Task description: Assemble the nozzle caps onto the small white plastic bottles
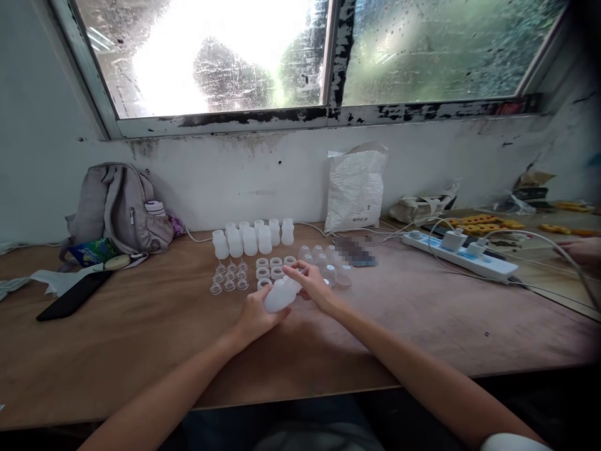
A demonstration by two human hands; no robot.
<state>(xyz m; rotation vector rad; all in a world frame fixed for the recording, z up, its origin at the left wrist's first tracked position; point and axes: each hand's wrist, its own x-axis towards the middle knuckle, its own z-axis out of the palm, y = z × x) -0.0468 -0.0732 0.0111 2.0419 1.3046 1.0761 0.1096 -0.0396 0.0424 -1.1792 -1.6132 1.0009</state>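
A frosted white baby bottle [278,298] is tilted between my hands above the table, its top end toward the upper right. My left hand [256,313] is wrapped around the bottle's body. With fingers closed, my right hand [310,285] grips the bottle's top end; what exactly lies under those fingers is partly hidden. Just beyond are rows of white collar rings [263,274], partly covered by my hands. Clear bottle nipples [229,285] stand in rows to their left. To the right sit several clear domed caps [344,280]. Behind these, more frosted bottles [250,241] stand upright.
A grey backpack [115,207] and a black phone-like slab [72,297] are at left. A white plastic mailer bag [355,191] leans on the wall. On the right lies a power strip [462,257] with cables; another person's hand [580,250] is at the far right edge.
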